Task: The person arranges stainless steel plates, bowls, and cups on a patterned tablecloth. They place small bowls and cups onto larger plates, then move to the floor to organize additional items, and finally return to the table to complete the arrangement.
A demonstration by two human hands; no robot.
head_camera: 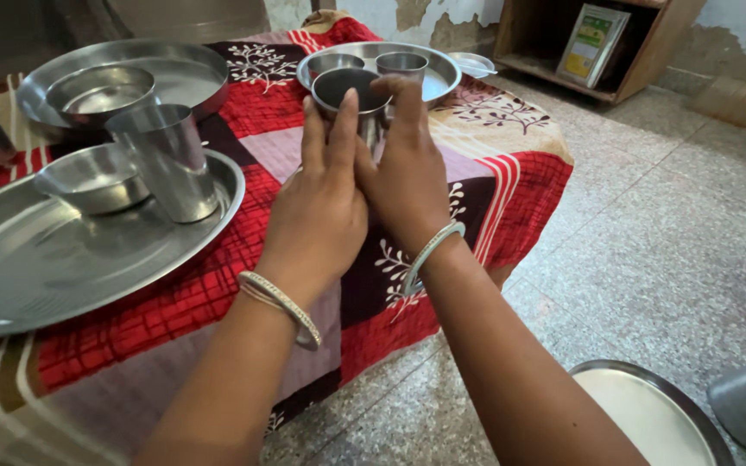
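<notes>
Both hands met around one steel tumbler, held above the patchwork cloth of the tabletop (494, 173). Going left to right: a large steel plate (36, 259) lay at the near left, carrying a small steel bowl (92, 179) and an upright steel cup (168, 160) just beside it. Behind them sat a second plate (192, 73) with a wider bowl (101, 91) in it.

Next came the left hand (317, 207), fingers pointing up, wrapped against the near side of the held tumbler (351, 91), a bangle at the wrist. Its dark open mouth showed above the fingertips, seemingly upright. The right hand (407, 177) clasped the tumbler's other side, fingers curled over the rim's right edge, so both hands were closed on the same tumbler.

Beyond it stood a far plate (438, 82) with two more small cups (403, 62), near the held tumbler but apart from it.

To handle it well, I judged the grip should stay low on the smooth wall rather than over the rim, kept level, and clear of the far plate's edge, since steel slides easily.
</notes>
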